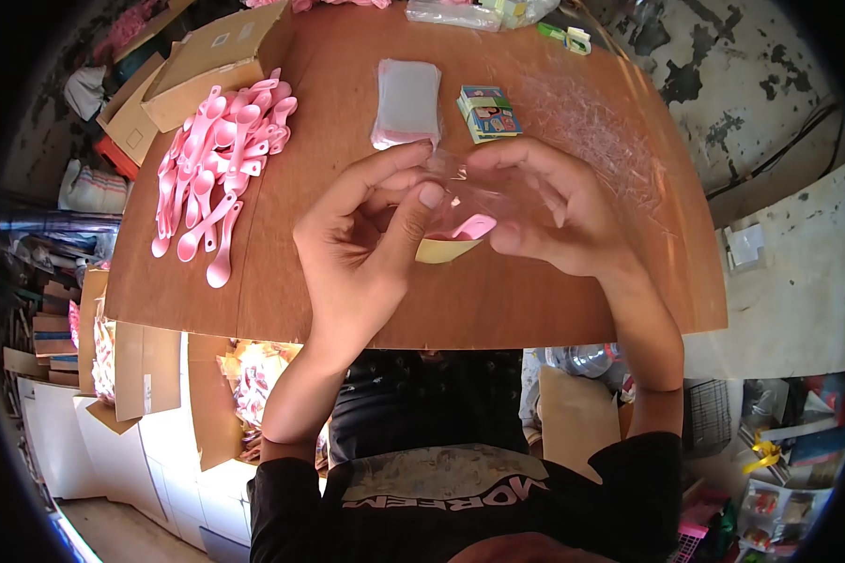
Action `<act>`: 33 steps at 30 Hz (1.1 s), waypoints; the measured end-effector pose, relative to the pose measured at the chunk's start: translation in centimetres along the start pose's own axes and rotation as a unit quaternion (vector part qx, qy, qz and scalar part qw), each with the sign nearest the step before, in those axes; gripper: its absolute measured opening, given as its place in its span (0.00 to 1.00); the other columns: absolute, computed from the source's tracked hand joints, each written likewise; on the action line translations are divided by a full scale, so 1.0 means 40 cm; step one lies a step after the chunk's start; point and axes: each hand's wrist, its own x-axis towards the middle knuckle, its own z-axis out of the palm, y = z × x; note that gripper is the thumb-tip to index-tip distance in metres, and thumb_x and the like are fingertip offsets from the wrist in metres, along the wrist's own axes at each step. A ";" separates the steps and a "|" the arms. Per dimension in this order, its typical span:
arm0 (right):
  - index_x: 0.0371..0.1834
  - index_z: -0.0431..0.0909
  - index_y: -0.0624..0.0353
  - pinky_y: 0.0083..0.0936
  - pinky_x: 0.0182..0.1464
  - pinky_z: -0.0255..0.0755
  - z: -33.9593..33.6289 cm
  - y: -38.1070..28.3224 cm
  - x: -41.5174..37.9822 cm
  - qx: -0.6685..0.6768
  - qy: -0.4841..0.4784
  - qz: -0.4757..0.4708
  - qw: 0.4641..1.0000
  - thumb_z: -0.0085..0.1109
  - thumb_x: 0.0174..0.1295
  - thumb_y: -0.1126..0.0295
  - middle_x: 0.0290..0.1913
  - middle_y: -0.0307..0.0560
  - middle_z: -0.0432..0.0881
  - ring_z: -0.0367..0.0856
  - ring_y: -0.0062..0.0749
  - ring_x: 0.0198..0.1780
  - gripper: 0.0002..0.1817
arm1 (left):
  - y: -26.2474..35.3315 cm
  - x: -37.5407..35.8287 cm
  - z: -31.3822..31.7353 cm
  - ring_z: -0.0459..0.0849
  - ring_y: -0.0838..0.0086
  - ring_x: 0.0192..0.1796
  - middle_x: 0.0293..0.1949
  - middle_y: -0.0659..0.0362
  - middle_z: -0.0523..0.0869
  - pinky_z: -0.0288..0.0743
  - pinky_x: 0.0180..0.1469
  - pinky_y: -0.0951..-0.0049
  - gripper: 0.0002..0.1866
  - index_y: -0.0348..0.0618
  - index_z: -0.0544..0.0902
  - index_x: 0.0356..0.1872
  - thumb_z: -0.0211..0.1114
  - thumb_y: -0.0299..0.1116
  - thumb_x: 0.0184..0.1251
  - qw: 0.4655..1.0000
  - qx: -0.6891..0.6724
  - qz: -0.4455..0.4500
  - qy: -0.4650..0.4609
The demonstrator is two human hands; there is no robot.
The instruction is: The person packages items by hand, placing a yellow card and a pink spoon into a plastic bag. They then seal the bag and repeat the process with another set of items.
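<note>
Between my hands, over the near part of the brown table (535, 310), is a clear plastic bag (455, 195). A pink spoon (476, 226) and a pale yellow card (444, 251) show at its lower end, partly hidden by my fingers. My left hand (355, 225) is closed, pinching the bag's left side between thumb and fingers. On the other side, my right hand (563, 202) has its thumb and fingers apart beside the bag. Beyond my hands lie a stack of clear bags (408, 98) and a stack of printed cards (491, 114).
Pink spoons (202, 178) are heaped at the table's left, against a cardboard box (218, 66). Thin clear plastic strips (591, 141) are scattered at the right. Below the left edge, an open carton (207, 403) holds packed items.
</note>
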 end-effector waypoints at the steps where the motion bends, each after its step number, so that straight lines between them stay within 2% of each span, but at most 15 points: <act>1: 0.52 0.79 0.66 0.27 0.54 0.73 0.017 0.000 0.007 0.036 0.007 0.037 0.999 0.65 0.62 0.72 0.51 0.51 0.81 0.80 0.31 0.52 0.16 | -0.010 0.000 -0.008 0.85 0.75 0.45 0.43 0.53 0.86 0.80 0.50 0.74 0.18 0.30 0.77 0.57 0.64 0.19 0.66 0.999 -0.010 0.013 -0.029; 3: 0.49 0.79 0.66 0.27 0.54 0.73 0.023 -0.012 0.008 0.075 0.013 0.074 0.994 0.64 0.62 0.74 0.50 0.52 0.81 0.80 0.32 0.52 0.13 | -0.022 -0.003 -0.014 0.85 0.71 0.50 0.47 0.51 0.85 0.79 0.55 0.70 0.21 0.30 0.75 0.59 0.65 0.21 0.66 0.998 -0.017 0.026 -0.056; 5: 0.44 0.79 0.67 0.28 0.53 0.74 0.011 -0.055 0.019 -0.148 0.133 -0.107 0.974 0.62 0.62 0.78 0.50 0.52 0.81 0.81 0.32 0.50 0.08 | -0.028 -0.003 -0.019 0.81 0.70 0.57 0.54 0.49 0.82 0.75 0.59 0.68 0.27 0.31 0.73 0.61 0.70 0.23 0.62 0.992 -0.073 0.102 -0.024; 6: 0.35 0.84 0.64 0.24 0.42 0.76 0.013 -0.071 0.033 -0.196 0.246 -0.180 0.932 0.67 0.55 0.76 0.37 0.47 0.84 0.84 0.30 0.39 0.05 | -0.032 -0.002 -0.028 0.81 0.70 0.57 0.54 0.49 0.82 0.75 0.59 0.68 0.27 0.31 0.73 0.61 0.70 0.23 0.62 0.992 -0.071 0.101 -0.024; 7: 0.35 0.84 0.64 0.24 0.42 0.76 0.015 -0.069 0.033 -0.196 0.244 -0.179 0.933 0.67 0.55 0.76 0.37 0.47 0.84 0.84 0.30 0.39 0.05 | -0.037 -0.005 -0.038 0.79 0.68 0.59 0.57 0.49 0.80 0.74 0.60 0.66 0.29 0.32 0.72 0.63 0.71 0.25 0.60 0.995 -0.020 0.089 -0.040; 9: 0.33 0.84 0.64 0.24 0.41 0.76 0.016 -0.064 0.033 -0.177 0.131 -0.080 0.972 0.66 0.55 0.77 0.35 0.47 0.85 0.84 0.30 0.37 0.04 | -0.046 -0.010 -0.042 0.77 0.66 0.61 0.60 0.49 0.78 0.72 0.62 0.64 0.31 0.33 0.71 0.64 0.73 0.26 0.58 0.995 0.029 0.079 -0.053; 11: 0.33 0.84 0.64 0.23 0.40 0.76 0.023 -0.049 0.029 -0.172 0.138 -0.088 0.971 0.66 0.56 0.78 0.34 0.47 0.85 0.84 0.29 0.36 0.03 | -0.048 -0.009 -0.035 0.77 0.67 0.61 0.60 0.51 0.78 0.74 0.58 0.65 0.32 0.36 0.72 0.64 0.73 0.26 0.57 0.967 0.210 0.090 -0.117; 13: 0.32 0.84 0.64 0.23 0.39 0.76 0.023 -0.050 0.019 -0.149 0.117 -0.066 0.980 0.65 0.56 0.78 0.34 0.48 0.86 0.84 0.27 0.36 0.02 | -0.044 -0.013 -0.019 0.82 0.69 0.55 0.58 0.52 0.79 0.78 0.52 0.68 0.30 0.38 0.73 0.62 0.73 0.25 0.57 0.961 0.239 0.081 -0.115; 15: 0.35 0.84 0.64 0.22 0.40 0.76 0.026 -0.046 0.016 -0.122 0.101 -0.052 0.986 0.65 0.57 0.77 0.36 0.47 0.86 0.84 0.26 0.37 0.04 | -0.055 -0.021 -0.011 0.78 0.67 0.61 0.55 0.53 0.80 0.68 0.66 0.65 0.30 0.34 0.72 0.61 0.73 0.22 0.57 0.978 0.138 -0.021 -0.152; 17: 0.38 0.84 0.65 0.21 0.41 0.76 0.036 -0.044 0.004 -0.095 0.089 -0.034 0.991 0.65 0.59 0.77 0.37 0.46 0.86 0.84 0.24 0.38 0.05 | -0.043 -0.027 -0.008 0.80 0.71 0.58 0.53 0.54 0.82 0.73 0.62 0.69 0.25 0.34 0.73 0.58 0.71 0.18 0.58 0.979 0.129 -0.039 -0.151; 19: 0.44 0.81 0.67 0.19 0.45 0.76 0.057 -0.048 -0.011 0.131 0.135 0.117 0.975 0.64 0.63 0.74 0.41 0.45 0.85 0.83 0.23 0.41 0.10 | -0.062 -0.032 -0.014 0.82 0.75 0.54 0.50 0.54 0.83 0.77 0.57 0.71 0.21 0.33 0.74 0.55 0.69 0.17 0.60 0.981 0.087 -0.071 -0.160; 23: 0.49 0.78 0.69 0.18 0.47 0.76 0.079 -0.027 -0.057 0.183 0.127 0.175 0.959 0.63 0.66 0.72 0.43 0.45 0.83 0.83 0.22 0.45 0.13 | -0.086 -0.054 -0.022 0.85 0.75 0.50 0.46 0.52 0.87 0.80 0.49 0.76 0.22 0.35 0.74 0.56 0.69 0.20 0.62 0.986 0.015 -0.123 -0.110; 30: 0.48 0.78 0.69 0.18 0.45 0.78 0.111 0.020 -0.099 0.208 0.162 0.218 0.940 0.59 0.68 0.74 0.42 0.47 0.86 0.84 0.22 0.44 0.10 | -0.087 -0.068 -0.047 0.83 0.72 0.52 0.45 0.51 0.86 0.77 0.52 0.74 0.19 0.33 0.73 0.57 0.65 0.23 0.67 0.980 -0.035 -0.156 -0.119; 31: 0.48 0.79 0.69 0.18 0.44 0.79 0.112 0.021 -0.101 0.209 0.163 0.229 0.937 0.59 0.68 0.74 0.41 0.47 0.86 0.84 0.21 0.43 0.10 | -0.096 -0.063 -0.052 0.85 0.72 0.49 0.42 0.51 0.87 0.78 0.51 0.74 0.15 0.32 0.75 0.54 0.62 0.24 0.69 0.990 -0.005 -0.109 -0.093; 33: 0.47 0.79 0.69 0.18 0.42 0.79 0.116 0.022 -0.102 0.212 0.161 0.240 0.933 0.59 0.68 0.74 0.41 0.47 0.86 0.85 0.21 0.42 0.10 | -0.100 -0.062 -0.051 0.85 0.76 0.46 0.39 0.53 0.87 0.78 0.49 0.76 0.10 0.30 0.80 0.47 0.65 0.23 0.68 0.990 -0.055 -0.126 -0.027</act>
